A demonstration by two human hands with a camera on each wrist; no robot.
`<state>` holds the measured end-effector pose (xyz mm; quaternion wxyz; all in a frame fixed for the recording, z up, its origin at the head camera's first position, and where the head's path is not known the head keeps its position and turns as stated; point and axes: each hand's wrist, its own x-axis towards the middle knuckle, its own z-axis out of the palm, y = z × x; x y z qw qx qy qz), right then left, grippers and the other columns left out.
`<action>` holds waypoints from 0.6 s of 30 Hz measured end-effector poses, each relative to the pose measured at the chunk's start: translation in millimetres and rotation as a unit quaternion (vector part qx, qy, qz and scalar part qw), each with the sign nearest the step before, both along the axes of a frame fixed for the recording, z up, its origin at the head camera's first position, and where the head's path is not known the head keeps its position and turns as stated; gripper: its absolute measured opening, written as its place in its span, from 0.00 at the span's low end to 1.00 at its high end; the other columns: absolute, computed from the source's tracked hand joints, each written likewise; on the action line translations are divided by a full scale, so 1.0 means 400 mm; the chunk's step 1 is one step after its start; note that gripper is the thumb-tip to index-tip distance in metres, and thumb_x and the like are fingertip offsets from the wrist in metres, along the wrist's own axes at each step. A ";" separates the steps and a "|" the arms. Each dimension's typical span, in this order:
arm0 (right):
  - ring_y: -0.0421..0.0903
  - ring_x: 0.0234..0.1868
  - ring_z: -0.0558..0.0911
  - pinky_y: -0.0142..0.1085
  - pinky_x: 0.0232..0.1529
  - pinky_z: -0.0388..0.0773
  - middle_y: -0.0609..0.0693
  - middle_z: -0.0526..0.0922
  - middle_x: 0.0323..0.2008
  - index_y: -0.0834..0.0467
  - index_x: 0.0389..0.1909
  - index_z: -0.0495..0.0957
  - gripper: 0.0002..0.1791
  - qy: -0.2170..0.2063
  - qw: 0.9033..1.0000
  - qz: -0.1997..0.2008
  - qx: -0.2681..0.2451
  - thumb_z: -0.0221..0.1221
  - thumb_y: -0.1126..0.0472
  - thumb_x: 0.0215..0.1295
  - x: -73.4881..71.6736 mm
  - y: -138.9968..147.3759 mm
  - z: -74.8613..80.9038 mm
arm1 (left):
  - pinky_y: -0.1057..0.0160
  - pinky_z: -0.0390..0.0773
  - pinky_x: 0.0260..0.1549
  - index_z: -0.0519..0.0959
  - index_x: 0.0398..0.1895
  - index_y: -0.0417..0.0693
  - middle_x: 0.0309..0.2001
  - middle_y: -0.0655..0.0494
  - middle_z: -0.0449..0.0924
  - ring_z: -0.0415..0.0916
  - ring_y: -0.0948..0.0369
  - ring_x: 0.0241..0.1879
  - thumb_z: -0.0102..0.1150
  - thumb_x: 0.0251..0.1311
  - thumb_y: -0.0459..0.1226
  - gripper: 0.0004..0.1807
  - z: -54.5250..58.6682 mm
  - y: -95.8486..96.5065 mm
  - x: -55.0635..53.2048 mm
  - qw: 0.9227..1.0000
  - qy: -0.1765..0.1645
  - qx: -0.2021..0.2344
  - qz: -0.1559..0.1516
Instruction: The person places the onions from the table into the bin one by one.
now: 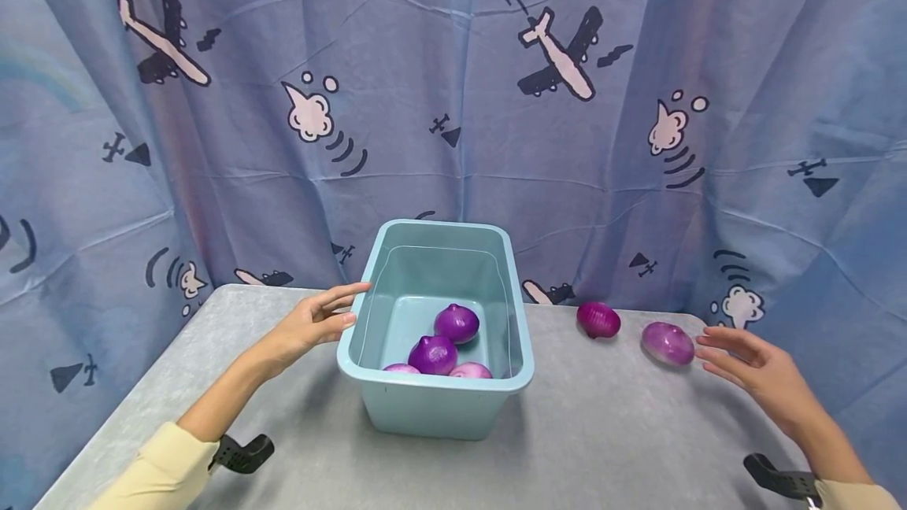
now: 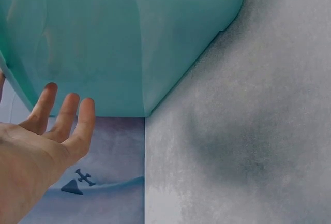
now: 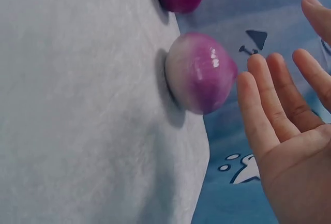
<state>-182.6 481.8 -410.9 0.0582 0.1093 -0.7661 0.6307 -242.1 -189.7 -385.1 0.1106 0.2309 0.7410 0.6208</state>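
- Loosely spread, the right hand (image 1: 765,376) has its fingertips just beside a pale purple onion (image 1: 668,343) on the desk (image 1: 588,423).
- Likewise extended, fingers slightly apart, the left hand (image 1: 308,327) is at the left side of a blue-green bin (image 1: 432,414); whether it touches, I cannot tell.
- Left of the pale purple onion lies a magenta onion (image 1: 598,320), near the desk's far edge.
- Inside the bin: two deep purple onions (image 1: 433,355) and two pinkish ones (image 1: 471,370), partly hidden by the front rim.
- Behind hangs a blue airplane-print curtain (image 1: 425,148).
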 end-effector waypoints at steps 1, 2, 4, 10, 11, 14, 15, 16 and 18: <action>0.37 0.49 0.84 0.33 0.43 0.82 0.41 0.84 0.51 0.55 0.60 0.78 0.20 -0.001 1.000 0.000 -0.003 0.56 0.75 0.72 0.000 0.004 -0.003 | 0.45 0.74 0.57 0.66 0.77 0.53 0.72 0.39 0.62 0.71 0.46 0.63 0.58 0.73 0.40 0.30 0.000 0.000 0.000 1.000 0.000 0.002 -0.001; 0.36 0.49 0.84 0.33 0.43 0.82 0.40 0.84 0.51 0.54 0.60 0.78 0.20 -0.004 1.000 -0.008 0.006 0.56 0.75 0.73 0.000 0.007 -0.007 | 0.45 0.74 0.57 0.66 0.77 0.53 0.72 0.39 0.62 0.72 0.46 0.63 0.58 0.73 0.40 0.30 -0.001 0.000 0.000 1.000 0.000 0.004 -0.001; 0.34 0.48 0.84 0.32 0.43 0.82 0.36 0.82 0.50 0.49 0.59 0.77 0.20 -0.010 0.998 -0.037 0.044 0.58 0.71 0.73 -0.001 0.012 -0.014 | 0.45 0.75 0.57 0.66 0.77 0.52 0.72 0.39 0.62 0.72 0.46 0.63 0.58 0.73 0.40 0.31 -0.001 0.000 0.000 1.000 -0.001 0.006 -0.002; 0.22 0.46 0.77 0.25 0.39 0.78 0.31 0.75 0.53 0.52 0.68 0.71 0.26 -0.017 0.976 -0.121 0.183 0.65 0.59 0.71 -0.008 0.012 -0.040 | 0.45 0.75 0.57 0.65 0.77 0.53 0.72 0.39 0.62 0.71 0.46 0.63 0.59 0.73 0.40 0.31 -0.003 -0.001 0.000 1.000 -0.002 0.005 -0.002; 0.22 0.47 0.75 0.23 0.39 0.77 0.37 0.76 0.56 0.54 0.70 0.68 0.29 -0.021 0.973 -0.126 0.194 0.65 0.57 0.71 -0.011 0.010 -0.043 | 0.45 0.74 0.57 0.65 0.77 0.53 0.72 0.39 0.62 0.71 0.46 0.63 0.59 0.73 0.41 0.31 -0.003 -0.001 0.000 1.000 -0.003 0.005 -0.002; 0.37 0.55 0.78 0.21 0.38 0.74 0.60 0.70 0.66 0.60 0.76 0.59 0.39 -0.044 0.965 -0.133 0.221 0.65 0.53 0.71 -0.023 0.001 -0.048 | 0.44 0.74 0.57 0.65 0.77 0.53 0.73 0.39 0.61 0.71 0.46 0.64 0.59 0.73 0.41 0.31 -0.002 -0.001 0.002 1.000 -0.004 0.005 -0.001; 0.46 0.60 0.78 0.20 0.38 0.74 0.68 0.65 0.68 0.62 0.78 0.55 0.42 -0.054 0.965 -0.132 0.221 0.64 0.52 0.72 -0.027 -0.002 -0.048 | 0.44 0.74 0.57 0.65 0.77 0.53 0.73 0.39 0.60 0.71 0.46 0.64 0.59 0.73 0.41 0.31 -0.001 0.000 0.003 1.000 -0.004 0.005 -0.001; 0.56 0.63 0.75 0.23 0.39 0.76 0.74 0.59 0.70 0.63 0.79 0.52 0.44 -0.064 0.963 -0.131 0.225 0.64 0.51 0.72 -0.031 -0.005 -0.048 | 0.44 0.73 0.58 0.65 0.77 0.53 0.73 0.39 0.60 0.71 0.45 0.64 0.59 0.73 0.41 0.31 0.001 0.000 0.004 1.000 -0.004 0.005 0.000; 0.73 0.67 0.65 0.29 0.44 0.79 0.77 0.52 0.72 0.66 0.79 0.45 0.48 -0.081 0.963 -0.129 0.224 0.63 0.50 0.73 -0.039 -0.010 -0.050 | 0.44 0.73 0.58 0.65 0.77 0.53 0.73 0.38 0.60 0.71 0.45 0.64 0.59 0.73 0.41 0.31 0.002 0.000 0.005 1.000 -0.005 0.004 0.001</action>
